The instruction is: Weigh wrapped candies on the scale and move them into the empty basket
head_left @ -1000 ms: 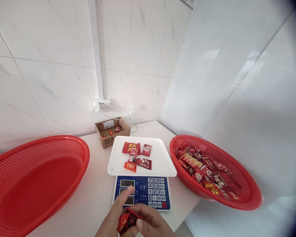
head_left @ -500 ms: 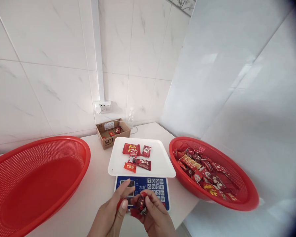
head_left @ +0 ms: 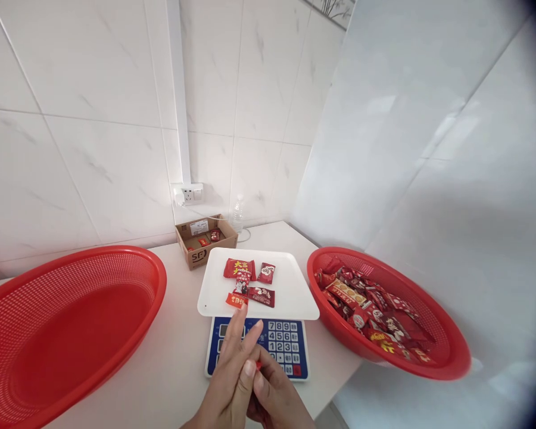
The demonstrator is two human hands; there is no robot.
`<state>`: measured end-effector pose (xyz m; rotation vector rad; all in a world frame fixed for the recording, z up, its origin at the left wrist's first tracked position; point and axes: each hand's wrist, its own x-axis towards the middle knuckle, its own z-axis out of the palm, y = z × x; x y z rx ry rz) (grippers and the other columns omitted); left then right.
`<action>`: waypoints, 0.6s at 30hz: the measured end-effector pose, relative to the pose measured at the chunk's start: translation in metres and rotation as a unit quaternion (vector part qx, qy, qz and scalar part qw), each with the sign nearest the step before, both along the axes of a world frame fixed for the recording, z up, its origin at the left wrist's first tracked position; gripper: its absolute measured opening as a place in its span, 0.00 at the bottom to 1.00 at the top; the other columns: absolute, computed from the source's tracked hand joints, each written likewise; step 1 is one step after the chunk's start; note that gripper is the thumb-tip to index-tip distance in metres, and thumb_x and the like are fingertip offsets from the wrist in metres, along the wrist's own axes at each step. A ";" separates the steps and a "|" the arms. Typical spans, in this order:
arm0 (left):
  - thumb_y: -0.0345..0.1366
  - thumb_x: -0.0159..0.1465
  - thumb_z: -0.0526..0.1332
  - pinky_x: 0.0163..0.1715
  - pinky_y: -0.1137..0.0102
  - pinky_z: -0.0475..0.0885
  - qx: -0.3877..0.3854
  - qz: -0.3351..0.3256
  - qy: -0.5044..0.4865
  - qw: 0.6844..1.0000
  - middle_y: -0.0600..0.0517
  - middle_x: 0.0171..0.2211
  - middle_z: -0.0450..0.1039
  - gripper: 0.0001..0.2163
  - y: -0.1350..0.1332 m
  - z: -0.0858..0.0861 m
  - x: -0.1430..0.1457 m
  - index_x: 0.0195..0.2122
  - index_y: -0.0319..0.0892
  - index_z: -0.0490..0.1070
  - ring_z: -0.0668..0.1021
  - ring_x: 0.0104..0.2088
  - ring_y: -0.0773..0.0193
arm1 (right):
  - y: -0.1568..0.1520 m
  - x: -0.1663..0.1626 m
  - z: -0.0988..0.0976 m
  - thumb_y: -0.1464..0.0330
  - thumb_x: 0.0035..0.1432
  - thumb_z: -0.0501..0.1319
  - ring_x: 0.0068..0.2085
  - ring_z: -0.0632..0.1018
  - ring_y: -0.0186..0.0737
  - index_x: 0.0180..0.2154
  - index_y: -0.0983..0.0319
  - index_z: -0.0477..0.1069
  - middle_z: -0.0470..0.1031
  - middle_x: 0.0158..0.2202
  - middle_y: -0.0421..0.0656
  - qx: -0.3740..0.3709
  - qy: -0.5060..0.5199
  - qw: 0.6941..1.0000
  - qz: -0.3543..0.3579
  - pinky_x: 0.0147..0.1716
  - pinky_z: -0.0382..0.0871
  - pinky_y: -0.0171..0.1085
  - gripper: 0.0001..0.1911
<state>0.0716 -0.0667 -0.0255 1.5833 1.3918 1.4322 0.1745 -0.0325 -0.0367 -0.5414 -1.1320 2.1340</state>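
Note:
My left hand (head_left: 232, 372) lies over my right hand (head_left: 274, 396) at the bottom centre, above the front of the blue scale (head_left: 280, 345). Its fingers are stretched forward toward the tray. My right hand's fingers are curled under it, and only a sliver of a red candy wrapper (head_left: 258, 364) shows between the two hands. The scale's white tray (head_left: 290, 295) carries several red wrapped candies (head_left: 248, 281).
An empty red mesh basket (head_left: 71, 322) sits at the left. A second red basket (head_left: 433, 351) at the right is full of red wrapped candies. A small cardboard box (head_left: 205, 241), a clear bottle (head_left: 236, 214) and a wall socket (head_left: 190, 193) stand at the back.
Both hands came together: my left hand slid over my right and its fingers straightened. The red candy, plainly visible before, is now almost hidden between them.

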 end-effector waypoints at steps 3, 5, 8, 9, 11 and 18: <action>0.46 0.67 0.41 0.63 0.56 0.43 -0.012 -0.017 -0.010 1.000 0.56 0.67 0.43 0.22 0.000 0.001 -0.001 0.60 0.52 0.56 0.45 0.66 0.57 | 0.003 0.005 0.008 0.46 0.49 0.59 0.18 0.58 0.25 0.29 0.61 0.62 0.61 0.18 0.33 0.085 -0.065 0.994 -0.032 0.18 0.48 0.29 0.24; 0.47 0.67 0.42 0.63 0.56 0.41 -0.023 -0.034 -0.005 0.999 0.56 0.67 0.41 0.23 0.001 0.004 -0.006 0.62 0.52 0.53 0.43 0.66 0.58 | 0.012 0.015 0.016 0.48 0.52 0.57 0.19 0.61 0.27 0.28 0.62 0.65 0.64 0.20 0.36 0.164 -0.131 0.974 -0.086 0.19 0.52 0.30 0.22; 0.46 0.66 0.46 0.63 0.55 0.41 -0.067 -0.052 0.038 0.996 0.57 0.67 0.39 0.24 0.004 0.013 -0.021 0.64 0.53 0.47 0.40 0.66 0.59 | 0.039 0.043 0.033 0.49 0.53 0.56 0.24 0.67 0.34 0.32 0.61 0.69 0.69 0.22 0.40 0.267 -0.257 0.900 -0.230 0.23 0.61 0.33 0.21; 0.45 0.66 0.47 0.63 0.54 0.41 -0.083 -0.050 0.059 0.994 0.57 0.67 0.39 0.24 0.006 0.017 -0.027 0.64 0.53 0.47 0.39 0.66 0.59 | 0.051 0.056 0.039 0.50 0.53 0.56 0.27 0.70 0.38 0.32 0.61 0.70 0.71 0.25 0.42 0.294 -0.308 0.856 -0.292 0.27 0.64 0.35 0.20; 0.45 0.66 0.48 0.62 0.51 0.41 -0.100 -0.034 0.108 0.989 0.57 0.67 0.42 0.24 0.010 0.025 -0.041 0.63 0.54 0.49 0.38 0.66 0.57 | 0.078 0.083 0.048 0.52 0.53 0.56 0.36 0.73 0.44 0.32 0.61 0.70 0.74 0.33 0.46 0.344 -0.398 0.752 -0.398 0.36 0.67 0.40 0.18; 0.48 0.66 0.44 0.61 0.49 0.45 -0.089 0.004 0.368 0.926 0.49 0.65 0.50 0.23 0.037 0.034 -0.069 0.60 0.47 0.58 0.42 0.66 0.51 | 0.133 0.128 0.039 0.59 0.57 0.51 0.56 0.64 0.58 0.48 0.65 0.69 0.65 0.55 0.56 0.457 -0.627 0.483 -0.406 0.50 0.60 0.54 0.22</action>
